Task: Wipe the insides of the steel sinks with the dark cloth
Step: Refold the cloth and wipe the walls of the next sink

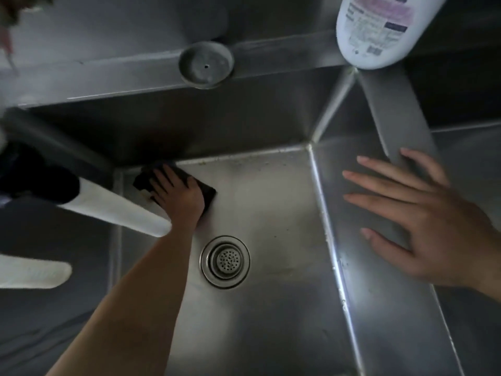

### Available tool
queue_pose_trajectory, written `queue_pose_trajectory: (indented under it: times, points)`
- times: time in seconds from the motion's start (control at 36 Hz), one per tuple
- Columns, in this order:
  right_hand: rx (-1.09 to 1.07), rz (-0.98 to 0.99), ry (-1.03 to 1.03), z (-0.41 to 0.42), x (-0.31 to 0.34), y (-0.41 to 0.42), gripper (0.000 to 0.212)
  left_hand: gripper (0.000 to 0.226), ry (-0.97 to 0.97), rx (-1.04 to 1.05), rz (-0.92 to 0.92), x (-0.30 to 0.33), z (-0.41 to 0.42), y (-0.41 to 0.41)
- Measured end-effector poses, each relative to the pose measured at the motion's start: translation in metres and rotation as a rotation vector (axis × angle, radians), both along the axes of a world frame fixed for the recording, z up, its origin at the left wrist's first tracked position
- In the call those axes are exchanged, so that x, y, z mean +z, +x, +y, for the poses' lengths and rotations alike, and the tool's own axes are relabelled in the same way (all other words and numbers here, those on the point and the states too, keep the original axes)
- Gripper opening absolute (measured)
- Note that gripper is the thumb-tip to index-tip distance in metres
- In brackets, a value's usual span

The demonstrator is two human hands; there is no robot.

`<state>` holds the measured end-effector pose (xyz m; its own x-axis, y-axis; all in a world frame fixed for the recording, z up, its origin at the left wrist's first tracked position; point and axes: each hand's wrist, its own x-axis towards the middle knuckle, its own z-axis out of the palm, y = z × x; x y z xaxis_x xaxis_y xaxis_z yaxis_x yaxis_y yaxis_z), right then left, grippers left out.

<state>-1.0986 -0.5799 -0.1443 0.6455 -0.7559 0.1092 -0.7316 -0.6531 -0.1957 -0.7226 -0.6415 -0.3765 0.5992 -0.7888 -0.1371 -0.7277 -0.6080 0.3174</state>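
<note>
Our L hand [180, 195] presses the cloth [208, 191] flat w/ straight fingers, 11 o'clock of the drain [225, 261]. R hand [423, 215], fingers spread wide, rests on the sink [379, 308] wall at 3 o'clock.

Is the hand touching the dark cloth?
Touching. The head view shows the left hand pressing flat on the dark cloth against the sink floor.
</note>
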Motion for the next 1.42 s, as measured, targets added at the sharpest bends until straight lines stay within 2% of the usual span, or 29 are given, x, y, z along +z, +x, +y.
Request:
queue_pose_trajectory:
  times: [0.17,0.44,0.53,0.64,0.67,0.86,0.94,1.03,1.22,1.33,1.42]
  points:
    - [-0.026,-0.020,0.011,0.000,0.002,0.003,0.045,0.073,0.032,0.026,0.041,0.012,-0.012,-0.049]
    - [-0.133,0.032,-0.006,0.000,0.004,0.004,0.060,0.075,0.055,-0.248,0.117,0.019,-0.009,-0.152]
    - [-0.141,0.040,0.010,-0.001,0.005,0.005,0.063,0.076,0.077,-0.451,0.118,0.016,-0.003,-0.156]
    - [-0.145,0.072,0.023,0.000,0.007,0.005,0.064,0.072,0.120,-1.014,0.044,0.013,0.000,-0.172]
    - [-0.149,0.090,0.030,0.000,0.008,0.005,0.063,0.071,0.132,-1.101,0.024,0.012,0.002,-0.178]
    - [-0.157,0.174,0.056,0.000,0.010,0.005,0.065,0.069,0.144,-1.175,-0.012,0.010,0.014,-0.165]
    - [-0.151,0.169,0.050,0.000,0.009,0.004,0.066,0.071,0.139,-1.151,-0.009,0.010,0.035,-0.135]
    - [-0.157,0.140,0.051,0.000,0.008,0.004,0.068,0.073,0.144,-1.014,-0.011,0.012,0.061,-0.093]
    - [-0.168,0.138,0.054,-0.001,0.010,0.004,0.066,0.071,0.215,-0.348,-0.139,0.035,0.107,-0.017]
    - [-0.162,0.132,0.043,-0.001,0.007,0.003,0.064,0.069,0.185,-0.294,-0.136,0.048,0.104,-0.013]
    - [-0.160,0.132,0.028,-0.002,0.006,0.002,0.063,0.079,0.282,-0.202,-0.081,0.060,0.087,-0.024]
